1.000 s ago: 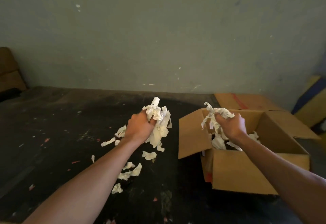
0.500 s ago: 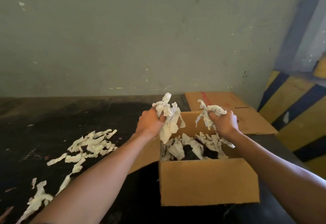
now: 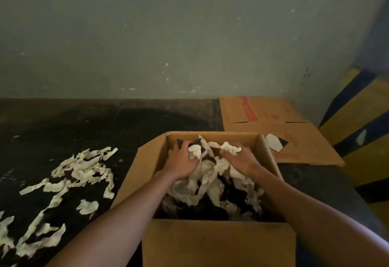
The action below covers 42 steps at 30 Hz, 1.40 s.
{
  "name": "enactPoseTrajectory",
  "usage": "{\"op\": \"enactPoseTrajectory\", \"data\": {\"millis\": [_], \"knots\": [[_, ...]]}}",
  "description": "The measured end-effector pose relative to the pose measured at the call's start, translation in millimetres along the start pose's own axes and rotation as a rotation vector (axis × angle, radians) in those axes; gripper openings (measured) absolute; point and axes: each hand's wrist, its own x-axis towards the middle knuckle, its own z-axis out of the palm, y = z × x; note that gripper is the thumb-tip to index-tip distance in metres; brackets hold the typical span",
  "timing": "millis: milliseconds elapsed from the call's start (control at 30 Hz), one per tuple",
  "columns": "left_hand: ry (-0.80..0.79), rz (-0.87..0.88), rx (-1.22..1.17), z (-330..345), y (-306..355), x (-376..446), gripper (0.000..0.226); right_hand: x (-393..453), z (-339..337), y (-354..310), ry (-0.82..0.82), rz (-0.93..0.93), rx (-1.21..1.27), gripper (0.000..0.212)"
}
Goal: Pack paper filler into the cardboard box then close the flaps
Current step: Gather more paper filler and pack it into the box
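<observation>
An open cardboard box (image 3: pixel 219 243) stands right in front of me with all its flaps up or spread. Inside lies crumpled white paper filler (image 3: pixel 206 176) over something dark. My left hand (image 3: pixel 181 161) is down in the box's far left part, fingers closed on a wad of filler. My right hand (image 3: pixel 242 159) is in the far right part, also closed on a wad of filler. Both hands press down onto the pile. More loose filler strips (image 3: pixel 82 170) lie scattered on the dark surface to the left of the box.
A flattened cardboard sheet (image 3: pixel 273 123) with red print lies behind and to the right of the box. A grey wall (image 3: pixel 168 35) rises close behind. A yellow and dark blue striped barrier (image 3: pixel 362 132) stands at the right. The work surface (image 3: pixel 63 123) is dark and stained.
Both hands have come down from above the box into it, carrying their wads of filler onto the pile. My view has dropped and moved closer over the box.
</observation>
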Motion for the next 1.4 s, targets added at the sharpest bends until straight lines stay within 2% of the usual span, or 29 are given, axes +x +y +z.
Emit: {"op": "enactPoseTrajectory", "data": {"millis": [133, 233, 333, 400, 467, 567, 667, 733, 833, 900, 1000, 1100, 1167, 1300, 1400], "knots": [[-0.173, -0.038, -0.006, 10, -10, 13, 0.073, 19, -3, 13, -0.074, 0.037, -0.058, 0.080], [-0.329, -0.086, -0.026, 20, -17, 15, 0.090, 24, 3, 22, -0.154, 0.077, -0.129, 0.078], [-0.463, -0.078, 0.093, 44, -26, 14, 0.094, 33, 29, 44, -0.314, 0.145, -0.301, 0.070], [-0.504, -0.084, 0.189, 60, -31, 17, 0.097, 40, 51, 61, -0.415, 0.186, -0.401, 0.073], [-0.531, -0.091, 0.255, 73, -31, 22, 0.092, 53, 67, 78, -0.475, 0.245, -0.431, 0.082], [-0.569, -0.106, 0.322, 85, -26, 24, 0.085, 60, 71, 84, -0.569, 0.262, -0.518, 0.068], [-0.573, -0.112, 0.347, 85, -23, 28, 0.082, 53, 57, 74, -0.626, 0.206, -0.580, 0.064], [-0.583, -0.080, 0.380, 76, -21, 28, 0.081, 51, 44, 65, -0.645, 0.193, -0.498, 0.059], [-0.567, 0.003, 0.396, 55, -18, 24, 0.068, 40, 13, 46, -0.625, 0.140, -0.510, 0.071], [-0.547, 0.022, 0.475, 44, -20, 16, 0.067, 29, -3, 38, -0.627, 0.096, -0.607, 0.072], [-0.641, -0.009, 0.574, 43, -23, -2, 0.072, 4, -3, 31, -0.783, 0.079, -0.801, 0.074], [-0.700, -0.031, 0.574, 55, -26, -17, 0.075, -21, 12, 34, -0.899, 0.114, -0.928, 0.070], [-0.694, -0.037, 0.559, 58, -25, -21, 0.076, -28, 13, 30, -0.892, 0.097, -0.967, 0.066], [-0.642, -0.031, 0.530, 43, -24, -21, 0.071, -19, -5, 20, -0.800, 0.113, -0.833, 0.058], [-0.734, -0.045, 0.556, 38, -27, -24, 0.073, -26, -7, 20, -0.818, 0.151, -0.788, 0.053]]}}
